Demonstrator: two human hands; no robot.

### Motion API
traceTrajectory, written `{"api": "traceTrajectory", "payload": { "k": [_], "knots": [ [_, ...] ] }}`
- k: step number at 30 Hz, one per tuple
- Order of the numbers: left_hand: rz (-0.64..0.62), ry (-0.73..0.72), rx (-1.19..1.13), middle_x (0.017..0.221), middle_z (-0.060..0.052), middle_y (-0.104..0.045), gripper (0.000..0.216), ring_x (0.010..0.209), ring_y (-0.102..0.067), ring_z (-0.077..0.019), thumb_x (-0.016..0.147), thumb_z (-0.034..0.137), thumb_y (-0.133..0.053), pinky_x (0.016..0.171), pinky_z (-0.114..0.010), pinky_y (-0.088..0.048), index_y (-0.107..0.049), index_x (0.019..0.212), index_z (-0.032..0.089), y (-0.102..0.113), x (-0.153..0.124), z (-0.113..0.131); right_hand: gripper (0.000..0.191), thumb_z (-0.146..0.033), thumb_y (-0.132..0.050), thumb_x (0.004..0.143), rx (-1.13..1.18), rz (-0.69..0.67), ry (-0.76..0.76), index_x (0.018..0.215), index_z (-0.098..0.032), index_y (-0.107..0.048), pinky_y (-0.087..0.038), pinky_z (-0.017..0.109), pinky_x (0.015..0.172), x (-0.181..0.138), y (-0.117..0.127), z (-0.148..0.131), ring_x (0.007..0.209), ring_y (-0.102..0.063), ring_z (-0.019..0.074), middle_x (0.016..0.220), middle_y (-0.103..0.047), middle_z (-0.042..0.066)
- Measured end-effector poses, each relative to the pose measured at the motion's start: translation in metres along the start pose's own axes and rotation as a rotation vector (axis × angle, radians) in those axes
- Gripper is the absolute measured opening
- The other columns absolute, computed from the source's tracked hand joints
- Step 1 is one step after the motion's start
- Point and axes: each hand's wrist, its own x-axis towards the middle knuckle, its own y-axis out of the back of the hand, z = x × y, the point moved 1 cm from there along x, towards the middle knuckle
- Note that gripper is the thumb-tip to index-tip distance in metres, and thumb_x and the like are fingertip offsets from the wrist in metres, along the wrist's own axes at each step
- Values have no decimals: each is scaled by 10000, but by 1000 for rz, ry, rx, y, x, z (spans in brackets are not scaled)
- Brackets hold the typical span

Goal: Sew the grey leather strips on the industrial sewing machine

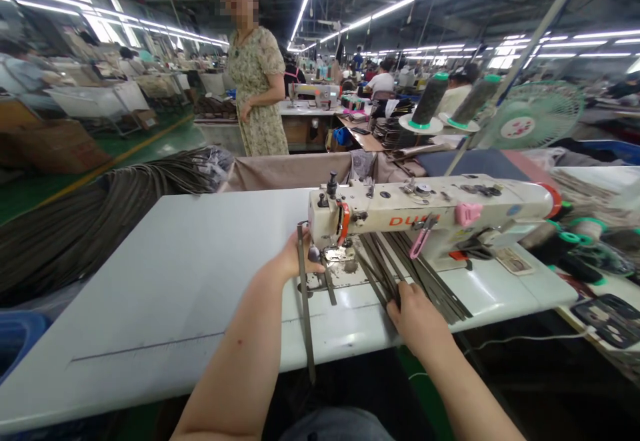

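Factory hall, white table [150,294]; left hand [295,257] pinches strip [305,307], right hand [417,314] grips strips [430,281].

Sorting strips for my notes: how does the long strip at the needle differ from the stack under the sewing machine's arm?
The long strip lies single, running off the table's front edge; the stack holds many strips, fanned diagonally. The left hand touches the long strip; the right hand rests on the stack. Both are dark, narrow and flat.
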Motion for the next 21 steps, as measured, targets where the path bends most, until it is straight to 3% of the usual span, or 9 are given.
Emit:
{"api": "traceTrajectory", "payload": {
  "k": [5,12,16,18,21],
  "knots": [
    [-18,20,63,1472,-181,-679,999,1479,-558,-474,474,395,-1081,1322,-688,-371,-714,1382,198,-1,-1,1,325,-344,-631,1121,-6,28,19,1300,-74,-655,-575,420,972,-11,-1,-7,1174,-789,386,1276,-736,260],
    [-18,-4,27,1410,-153,-724,951,1484,-563,-467,491,381,-1075,1334,-685,-367,-728,1362,222,1,-2,1,447,-496,-620,1114,-24,38,23,1228,-67,-671,-577,439,969,-15,4,-24,1177,-772,424,1200,-744,271],
    [-41,8,80,1457,-155,-698,964,1525,-518,-476,504,398,-1070,1342,-694,-347,-720,1386,224,0,-2,2,208,-212,-646,1071,-12,-3,13,1210,-62,-689,-575,411,941,-11,5,-30,1136,-793,399,1167,-769,256],
    [-30,18,75,1446,-163,-697,961,1505,-535,-478,495,394,-1075,1323,-688,-382,-729,1374,214,0,-2,2,185,-79,-605,1026,15,-26,-9,1181,-46,-699,-576,406,897,-9,6,-30,1095,-809,401,1152,-778,272],
    [-21,15,32,1439,-172,-697,953,1468,-559,-480,479,376,-1081,1310,-674,-404,-747,1353,197,1,-3,2,187,-41,-590,995,91,-33,-41,1147,-15,-696,-563,432,886,-7,6,-27,1100,-800,447,1161,-769,328]
  ]
}}
